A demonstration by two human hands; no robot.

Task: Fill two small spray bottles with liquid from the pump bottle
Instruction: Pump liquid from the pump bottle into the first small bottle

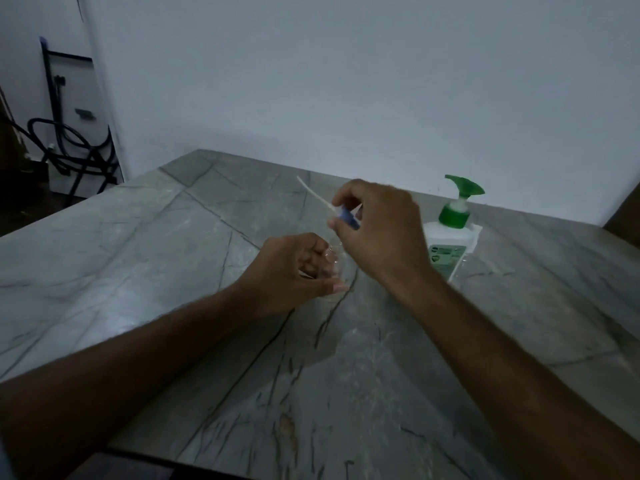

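Note:
My left hand (294, 271) is closed around a small clear spray bottle (335, 261) with its neck bare, held just above the grey marble table (173, 258). My right hand (377, 226) is above and to the right of it, pinching a blue spray cap (347, 218). The cap's thin white dip tube (313, 192) sticks out up and to the left, clear of the bottle. A white pump bottle with a green pump head (452, 230) stands upright behind my right wrist, partly hidden by it. I see no second spray bottle.
A white wall runs behind the table's far edge. On the floor at far left stand a dark metal frame and coiled black hoses (65, 143). The table's near edge (166, 460) lies at the bottom left.

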